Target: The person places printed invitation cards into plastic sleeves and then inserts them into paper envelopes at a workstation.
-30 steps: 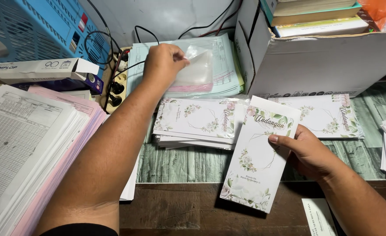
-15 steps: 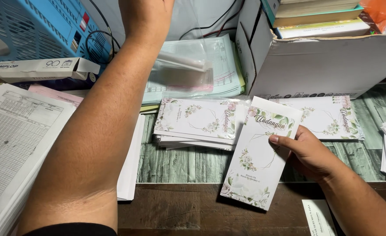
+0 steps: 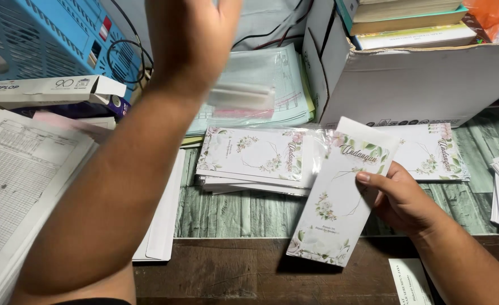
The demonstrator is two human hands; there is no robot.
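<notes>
Over the dark wooden desk edge [image 3: 232, 271], right hand [image 3: 399, 200] pinches a light, stiff, white floral card [image 3: 340, 203] by its right edge; raised left hand [image 3: 195, 34] lifts a flimsy, slippery clear plastic sleeve [image 3: 241, 96], grip blurred.

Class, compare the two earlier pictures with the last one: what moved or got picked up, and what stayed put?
The left hand, which lay on the stack of clear plastic sleeves, has lifted up and toward the camera with one blurred clear sleeve. The right hand holds the floral card as before; the card piles have not shifted.
</notes>
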